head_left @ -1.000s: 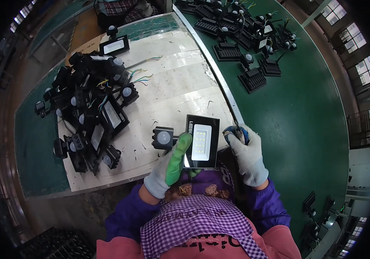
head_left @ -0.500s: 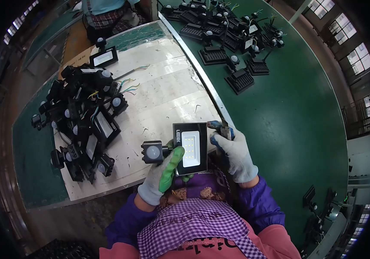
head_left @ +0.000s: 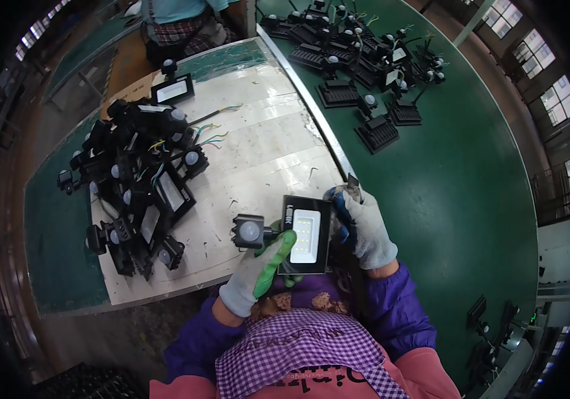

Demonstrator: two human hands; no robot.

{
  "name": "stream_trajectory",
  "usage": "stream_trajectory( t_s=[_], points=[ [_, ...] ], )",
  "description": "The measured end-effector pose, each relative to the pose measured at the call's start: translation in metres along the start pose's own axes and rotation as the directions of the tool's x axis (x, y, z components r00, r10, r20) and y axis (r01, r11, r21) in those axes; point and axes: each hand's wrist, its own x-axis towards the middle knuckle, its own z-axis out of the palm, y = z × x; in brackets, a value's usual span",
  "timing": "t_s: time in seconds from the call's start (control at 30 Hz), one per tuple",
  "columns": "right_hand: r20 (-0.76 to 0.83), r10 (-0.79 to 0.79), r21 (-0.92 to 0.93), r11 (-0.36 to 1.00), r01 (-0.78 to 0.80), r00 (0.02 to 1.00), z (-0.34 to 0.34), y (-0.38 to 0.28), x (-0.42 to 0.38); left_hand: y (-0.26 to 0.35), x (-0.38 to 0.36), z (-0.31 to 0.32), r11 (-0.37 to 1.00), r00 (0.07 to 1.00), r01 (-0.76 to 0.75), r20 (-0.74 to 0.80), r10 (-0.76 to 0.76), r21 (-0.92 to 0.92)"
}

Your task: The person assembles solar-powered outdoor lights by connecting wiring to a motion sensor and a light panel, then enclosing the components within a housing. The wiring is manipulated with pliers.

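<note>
An LED floodlight (head_left: 305, 235) with a black frame and a lit-looking white panel is in my left hand (head_left: 258, 269), which wears a white and green glove. My thumb lies on its front glass, with the other fingers behind. From its left side juts a motion sensor (head_left: 249, 231) with a pale dome. My right hand (head_left: 366, 226), in a white and blue glove, is closed just right of the floodlight. A small dark flat-ended tool (head_left: 353, 184) sticks up from its fingers; the rest of it is hidden.
A heap of sensor floodlights (head_left: 135, 179) with loose wires lies on the white board (head_left: 265, 126) to the left. More floodlights (head_left: 358, 50) lie on the green table (head_left: 444, 186) beyond a metal edge (head_left: 308, 110). Another person (head_left: 182, 23) sits at the far side.
My right fingers, stretched toward the floodlight's upper corner before, have drawn back and curled in. The floodlight tilts slightly in my left hand. The whole view has shifted a little.
</note>
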Motion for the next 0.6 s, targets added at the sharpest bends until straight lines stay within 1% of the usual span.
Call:
stream_trajectory(
  t_s=[0.07, 0.1, 0.13, 0.23, 0.33, 0.43, 0.53, 0.57, 0.6],
  points=[
    [0.053, -0.018, 0.040, 0.999, 0.015, 0.998, 0.002, -0.007, -0.005, -0.003, 0.002, -0.003, 0.976, 0.992, 0.126, 0.009, -0.127, -0.178],
    [0.076, -0.009, 0.018, 1.000, 0.008, 0.997, -0.002, -0.008, -0.004, -0.005, 0.002, -0.007, 0.946, 0.982, 0.187, 0.017, -0.190, -0.264],
    [0.101, 0.002, -0.004, 1.000, -0.002, 0.995, -0.007, -0.007, -0.003, -0.017, 0.004, -0.015, 0.966, 0.989, 0.130, 0.098, -0.110, -0.224],
    [0.129, 0.020, -0.022, 1.000, -0.018, 0.991, -0.012, -0.007, -0.005, -0.006, -0.001, -0.006, 0.948, 0.997, 0.080, 0.024, -0.077, -0.307],
    [0.147, 0.026, -0.036, 0.999, -0.021, 0.989, -0.013, -0.009, -0.006, -0.006, -0.001, -0.007, 0.950, 0.999, 0.045, 0.029, -0.038, -0.311],
    [0.150, 0.013, -0.107, 0.994, 0.003, 0.989, -0.012, -0.008, -0.005, -0.002, -0.003, -0.017, 0.933, 0.986, 0.117, 0.152, -0.069, -0.340],
    [0.102, -0.036, -0.238, 0.969, 0.060, 0.994, 0.000, -0.008, -0.007, 0.005, -0.004, 0.003, 0.992, 1.000, -0.023, -0.007, 0.022, -0.120],
    [0.081, -0.062, -0.291, 0.953, 0.083, 0.995, 0.003, -0.009, -0.007, -0.001, -0.003, 0.006, 0.969, 0.999, -0.023, -0.036, 0.015, -0.248],
    [0.101, -0.104, -0.249, 0.960, 0.126, 0.989, -0.001, 0.001, 0.000, -0.011, -0.002, 0.008, 0.929, 0.998, -0.026, -0.062, 0.003, -0.369]
  ],
)
